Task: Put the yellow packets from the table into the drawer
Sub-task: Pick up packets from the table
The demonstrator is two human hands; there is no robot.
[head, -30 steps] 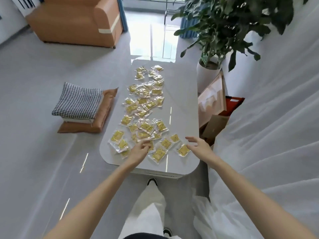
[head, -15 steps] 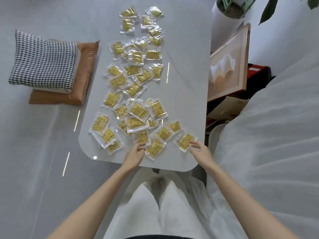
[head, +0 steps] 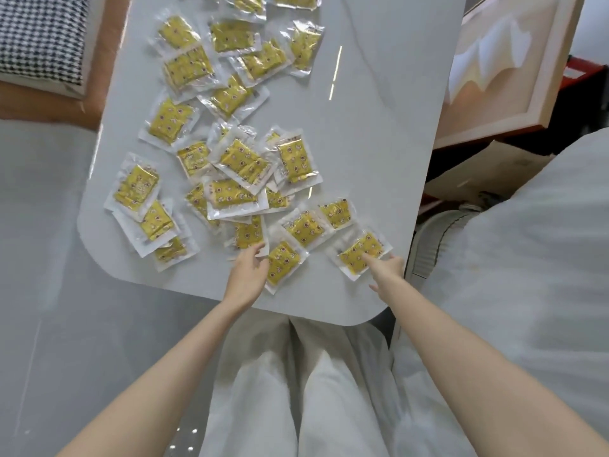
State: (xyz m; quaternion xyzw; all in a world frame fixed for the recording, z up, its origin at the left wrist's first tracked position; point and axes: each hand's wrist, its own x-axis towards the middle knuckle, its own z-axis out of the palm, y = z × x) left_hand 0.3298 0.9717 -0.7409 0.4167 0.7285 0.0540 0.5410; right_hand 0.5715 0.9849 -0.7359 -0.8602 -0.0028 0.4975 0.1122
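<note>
Seen from above, a pale glossy counter (head: 379,133) with rounded corners carries a loose scatter of yellow packets (head: 240,159), each a yellow patterned sachet sealed inside a clear wrapper; many overlap in the middle and along the counter's left side, while its right side is bare. No drawer shows anywhere in view. The left hand (head: 247,275) reaches over the near edge, its fingers (head: 255,250) loosely spread and resting on the lower edge of one packet (head: 248,232) at the front of the heap, with another packet (head: 281,263) lying just beside the hand on its right; whether anything is actually pinched cannot be told. The right hand (head: 384,270) lies near the counter's right front corner, fingers extended and fairly flat, the tips pressing on the corner packet (head: 361,253), which lies tilted and apart from the main heap; it is touched, not gripped. Two more packets (head: 304,227) and (head: 337,212) lie between the two hands, a little further in. Both forearms are bare, and white trousers (head: 296,390) show below the counter edge. At upper left a houndstooth cushion (head: 39,37) sits on a tan one on the grey floor; at right a framed picture (head: 507,67) leans beside the counter, above white draped fabric (head: 527,258).
</note>
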